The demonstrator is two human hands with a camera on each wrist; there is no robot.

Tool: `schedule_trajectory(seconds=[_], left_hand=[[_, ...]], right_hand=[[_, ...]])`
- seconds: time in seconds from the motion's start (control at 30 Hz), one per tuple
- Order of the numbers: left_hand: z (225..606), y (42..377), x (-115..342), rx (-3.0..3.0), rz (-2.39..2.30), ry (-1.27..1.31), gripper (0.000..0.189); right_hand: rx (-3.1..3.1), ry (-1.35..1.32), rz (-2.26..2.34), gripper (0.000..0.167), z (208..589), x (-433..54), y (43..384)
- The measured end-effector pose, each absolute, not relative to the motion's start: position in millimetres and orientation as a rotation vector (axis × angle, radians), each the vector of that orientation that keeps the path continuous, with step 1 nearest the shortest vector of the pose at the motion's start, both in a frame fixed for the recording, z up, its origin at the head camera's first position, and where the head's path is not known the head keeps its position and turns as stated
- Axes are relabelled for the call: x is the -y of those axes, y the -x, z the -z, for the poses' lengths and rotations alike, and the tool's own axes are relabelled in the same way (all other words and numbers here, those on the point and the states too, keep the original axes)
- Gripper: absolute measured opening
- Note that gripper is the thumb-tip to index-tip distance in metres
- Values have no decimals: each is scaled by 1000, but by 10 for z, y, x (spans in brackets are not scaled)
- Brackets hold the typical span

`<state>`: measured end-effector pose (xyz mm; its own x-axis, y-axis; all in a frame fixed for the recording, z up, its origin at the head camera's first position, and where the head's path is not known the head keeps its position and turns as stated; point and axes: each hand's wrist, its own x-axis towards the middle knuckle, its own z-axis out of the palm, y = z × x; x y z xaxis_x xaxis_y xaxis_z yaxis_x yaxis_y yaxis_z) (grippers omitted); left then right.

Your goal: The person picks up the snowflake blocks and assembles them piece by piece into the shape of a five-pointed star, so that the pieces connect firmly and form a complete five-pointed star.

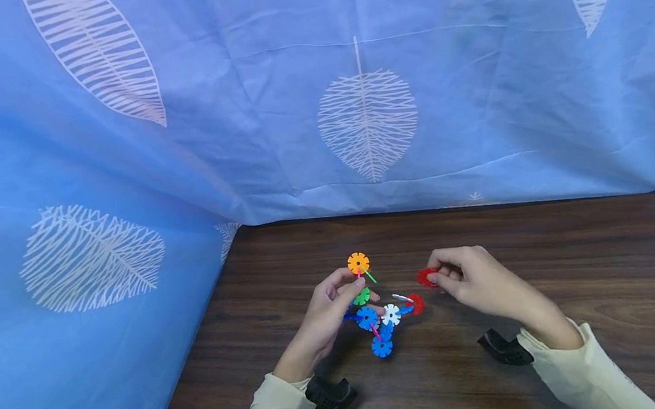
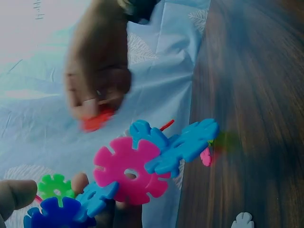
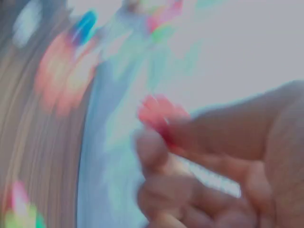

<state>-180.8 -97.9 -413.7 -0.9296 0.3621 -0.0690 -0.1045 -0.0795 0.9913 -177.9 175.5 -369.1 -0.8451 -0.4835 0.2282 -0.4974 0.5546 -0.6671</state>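
Observation:
My left hand (image 1: 326,310) holds a joined cluster of notched plastic flower discs above the table. An orange disc (image 1: 358,263) tops it, with a green disc (image 1: 361,296) beneath and blue discs (image 1: 367,318) lower down. Its right side carries a white disc (image 1: 390,316) and a red disc (image 1: 416,303). A pink disc (image 2: 114,166) in the cluster faces the left wrist camera. To the right of the cluster and apart from it, my right hand (image 1: 477,281) pinches a separate red disc (image 3: 159,111) between thumb and fingers; the right wrist view is blurred.
Dark wooden table (image 1: 601,258) lies below both hands. A blue cloth with white leaf prints (image 1: 273,118) hangs along its back and left sides. Black wrist mounts (image 1: 332,394) sit under the wrists, by the pale sleeves (image 1: 281,407).

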Motion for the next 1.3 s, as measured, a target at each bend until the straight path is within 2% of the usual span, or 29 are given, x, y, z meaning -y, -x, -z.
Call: schedule_trajectory(seconds=[0.2,0.87,1.3], left_hand=[[4129,1796,998,-1853,-2094,-357,33],[4160,1778,975,-1798,-2144,-438,44],[4137,1751,979,-1973,-2120,-366,45]], right_hand=[[2714,-824,-1513,5,3570,-1430,1770],[2694,-855,-1685,10,3606,-1305,1754],[2691,-842,-1788,6,3657,-1229,1720]])
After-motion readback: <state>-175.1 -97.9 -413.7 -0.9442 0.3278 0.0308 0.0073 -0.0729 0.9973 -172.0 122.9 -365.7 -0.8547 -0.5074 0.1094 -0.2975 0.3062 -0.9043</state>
